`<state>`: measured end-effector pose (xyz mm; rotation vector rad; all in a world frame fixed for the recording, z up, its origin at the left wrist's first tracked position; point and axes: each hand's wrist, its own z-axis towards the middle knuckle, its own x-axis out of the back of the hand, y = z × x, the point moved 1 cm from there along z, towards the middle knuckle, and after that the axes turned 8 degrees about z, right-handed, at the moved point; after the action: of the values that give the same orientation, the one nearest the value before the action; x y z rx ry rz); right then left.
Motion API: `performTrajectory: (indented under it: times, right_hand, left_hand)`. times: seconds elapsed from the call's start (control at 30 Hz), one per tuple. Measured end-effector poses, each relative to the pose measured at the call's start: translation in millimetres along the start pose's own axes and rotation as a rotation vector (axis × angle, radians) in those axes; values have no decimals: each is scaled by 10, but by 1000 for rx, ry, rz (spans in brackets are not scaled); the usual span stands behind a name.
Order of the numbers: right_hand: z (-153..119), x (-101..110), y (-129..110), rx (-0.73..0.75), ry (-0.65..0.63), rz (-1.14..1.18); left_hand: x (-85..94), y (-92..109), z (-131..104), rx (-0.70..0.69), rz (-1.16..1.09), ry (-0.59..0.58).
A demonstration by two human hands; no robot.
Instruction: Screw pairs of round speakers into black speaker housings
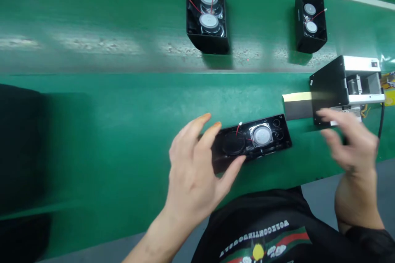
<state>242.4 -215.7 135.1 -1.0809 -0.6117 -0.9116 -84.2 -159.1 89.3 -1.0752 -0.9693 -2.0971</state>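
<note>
The left hand (193, 168) is spread around the left end of a long black case (247, 148); I cannot tell if it grips. The case lies on the green bench (123, 131), pointing right and a bit away. The right hand (354, 141), blurry, fingers apart, is farther off, by a machine (328, 86). The case holds one round grey speaker (262, 135) and a red wire (237, 130).

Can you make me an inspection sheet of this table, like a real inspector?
Surface: green table, worn in patches.
Things: black panel with one speaker; left box and right box, two speakers each.
Clutter: dark pad beside machine.
Hands: left hand around panel's end, grip unclear; right hand near machine, thumb and finger apart.
Cables: red wires in panel and boxes; black cord by machine.
Surroundings: grey floor; dark shape at left, unclear.
</note>
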Motion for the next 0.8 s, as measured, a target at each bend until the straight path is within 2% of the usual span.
performTrajectory:
  times: [0.07,0.1,0.13,0.2,0.27,0.33,0.47,0.63,0.73,0.8]
  right_hand:
    - [-188,379,290,-397,287,-188]
    - [-285,520,441,-647,326,-321]
    - [-367,609,584,-827,237,-373]
    - [-479,663,831,-997,87,-367]
    - [-521,590,1031,-1022,1,-275]
    - [-526,469,1195,-1050,0,-186]
    - [-545,337,1407,-1068,105,116]
    - [-697,536,1432,-902,306,493]
    - [-742,715,1313,-843,383,530]
    - [-713,780,1175,-874,382,525]
  left_hand:
    - [33,84,41,-113,-6,-32]
    - [19,133,64,-172,-1,-66]
    - [-16,178,89,-221,9,-106]
    - [-134,242,144,-263,38,-166]
    - [-278,259,203,-234,81,-194]
    - [-402,237,254,-179,119,-218]
    - [-519,166,304,-158,121,-306]
    - [-538,118,304,-150,116,-335]
    - [-549,105,294,-141,101,-337]
    - [-554,100,286,-137,92,-342]
